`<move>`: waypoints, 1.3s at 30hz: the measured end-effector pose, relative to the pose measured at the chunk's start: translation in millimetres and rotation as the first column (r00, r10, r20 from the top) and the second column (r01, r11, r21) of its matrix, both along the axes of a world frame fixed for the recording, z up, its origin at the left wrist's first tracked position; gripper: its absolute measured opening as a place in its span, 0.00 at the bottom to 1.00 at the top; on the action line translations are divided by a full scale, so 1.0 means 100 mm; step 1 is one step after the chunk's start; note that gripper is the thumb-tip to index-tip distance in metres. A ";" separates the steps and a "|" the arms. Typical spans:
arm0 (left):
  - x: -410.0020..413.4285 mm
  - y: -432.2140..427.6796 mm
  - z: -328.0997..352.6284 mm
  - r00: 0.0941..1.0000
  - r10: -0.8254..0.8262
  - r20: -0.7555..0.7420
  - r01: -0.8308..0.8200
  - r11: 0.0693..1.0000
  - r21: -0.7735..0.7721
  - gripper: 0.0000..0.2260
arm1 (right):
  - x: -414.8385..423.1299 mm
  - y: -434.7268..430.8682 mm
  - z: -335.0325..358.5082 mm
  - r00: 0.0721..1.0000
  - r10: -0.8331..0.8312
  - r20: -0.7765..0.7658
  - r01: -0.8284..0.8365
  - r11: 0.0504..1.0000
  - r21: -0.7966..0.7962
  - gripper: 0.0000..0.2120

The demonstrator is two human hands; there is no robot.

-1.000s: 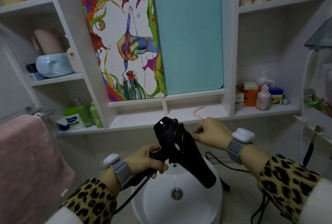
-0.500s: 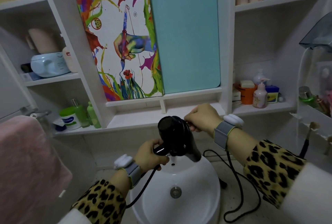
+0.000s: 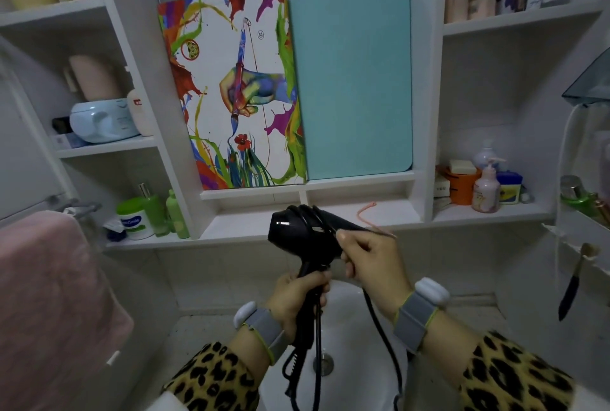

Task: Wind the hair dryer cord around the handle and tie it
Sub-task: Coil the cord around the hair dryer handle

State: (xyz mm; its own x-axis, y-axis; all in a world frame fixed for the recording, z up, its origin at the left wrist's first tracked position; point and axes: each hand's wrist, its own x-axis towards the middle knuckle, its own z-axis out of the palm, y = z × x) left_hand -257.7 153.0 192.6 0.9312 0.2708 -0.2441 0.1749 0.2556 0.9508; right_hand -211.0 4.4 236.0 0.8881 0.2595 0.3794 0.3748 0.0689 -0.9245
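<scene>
I hold a black hair dryer [image 3: 298, 235] upright above the white sink [image 3: 356, 328]. My left hand [image 3: 297, 295] grips its handle from below. Several loops of the black cord [image 3: 379, 328] lie over the dryer's barrel. My right hand [image 3: 369, 258] is to the right of the barrel, closed on the cord, which runs from that hand down over the sink. More cord hangs from the bottom of the handle.
White shelves behind hold green bottles [image 3: 165, 212], a lotion jar [image 3: 133, 221] and pump bottles [image 3: 485, 191]. A colourful painted board [image 3: 231, 90] and a teal board [image 3: 353, 80] lean at the back. A pink towel [image 3: 49, 295] hangs at left. A pink string [image 3: 366, 211] lies on the ledge.
The dryer has turned so that its handle points down. My right hand went from above the barrel to its right side, carrying the cord over the barrel. My left hand stayed on the handle.
</scene>
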 end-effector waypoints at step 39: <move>0.24 0.36 -0.05 0.990 -0.025 0.141 -0.018 0.955 0.296 0.03 | 0.32 -0.19 -0.33 0.841 0.503 -0.199 -0.504 0.862 0.049 0.29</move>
